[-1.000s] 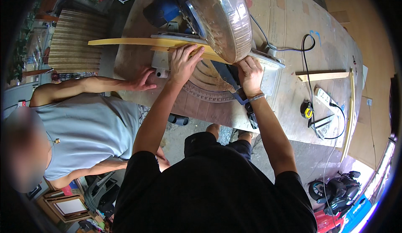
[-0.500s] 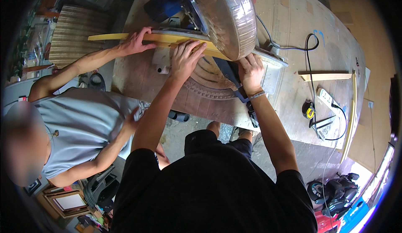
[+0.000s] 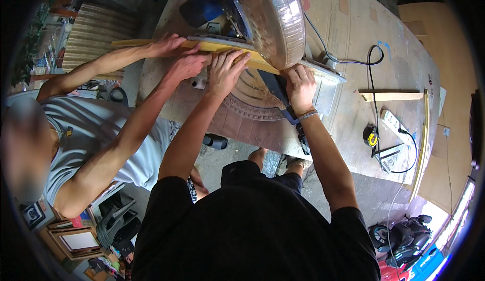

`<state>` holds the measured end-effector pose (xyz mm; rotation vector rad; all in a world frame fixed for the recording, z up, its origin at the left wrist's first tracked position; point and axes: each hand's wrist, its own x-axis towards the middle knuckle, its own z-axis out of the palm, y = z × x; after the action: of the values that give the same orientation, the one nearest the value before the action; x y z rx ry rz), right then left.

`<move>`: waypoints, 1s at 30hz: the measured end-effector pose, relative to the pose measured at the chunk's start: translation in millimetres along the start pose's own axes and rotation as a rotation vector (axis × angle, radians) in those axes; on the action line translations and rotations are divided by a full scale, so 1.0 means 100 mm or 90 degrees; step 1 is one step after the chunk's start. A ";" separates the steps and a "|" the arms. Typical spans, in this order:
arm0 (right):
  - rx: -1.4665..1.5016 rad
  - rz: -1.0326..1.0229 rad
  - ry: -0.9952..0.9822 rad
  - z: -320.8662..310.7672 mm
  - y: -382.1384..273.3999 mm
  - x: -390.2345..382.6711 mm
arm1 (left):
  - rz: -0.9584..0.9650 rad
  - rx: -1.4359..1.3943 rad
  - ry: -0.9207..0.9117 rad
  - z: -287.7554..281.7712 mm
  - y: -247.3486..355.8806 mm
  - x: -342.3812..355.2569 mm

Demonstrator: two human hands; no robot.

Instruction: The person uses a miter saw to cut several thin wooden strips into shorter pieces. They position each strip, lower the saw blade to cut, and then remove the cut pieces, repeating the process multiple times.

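- Head view: a long yellow wooden strip [image 3: 261, 63] lies on the miter saw's base along its metal fence [image 3: 323, 71], its left end jutting past the edge of the worktable [image 3: 348, 33].
- The left hand [image 3: 226, 74] lies over the strip, fingers slightly bent and a little apart, tips on the wood; the thumb is hidden, so I cannot tell whether it pinches.
- The right hand [image 3: 301, 85], with a bracelet [image 3: 306, 115] at the wrist, has its fingers curled in at the strip's right end, just beside the clear blade guard [image 3: 283, 28]; how firmly they close there I cannot tell.
- A co-worker in a grey shirt [image 3: 108, 129] reaches in from the left, both hands at the strip.
- Below the left hand curves the miter scale [image 3: 252, 111].
- On the table's right side are a short wooden piece [image 3: 391, 96], a power strip [image 3: 395, 125], a black cable [image 3: 373, 79] and a yellow-and-black tape measure [image 3: 371, 137].
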<state>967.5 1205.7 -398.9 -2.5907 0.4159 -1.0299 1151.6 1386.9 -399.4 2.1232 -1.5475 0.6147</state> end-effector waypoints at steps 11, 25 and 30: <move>-0.011 0.009 -0.037 -0.02 0.00 0.00 | 0.002 -0.005 -0.016 -0.03 0.00 0.01; 0.333 0.143 0.009 -1.74 -0.41 2.69 | -0.032 -0.023 -0.029 0.03 -0.04 -0.13; 0.036 0.234 -0.372 -1.72 -1.15 3.67 | -0.042 -0.038 0.027 0.01 0.07 -0.02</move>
<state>1120.3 1137.7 -11.9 -2.4788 0.6539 -0.1454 1144.1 1385.5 -401.1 2.0948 -1.4497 0.5794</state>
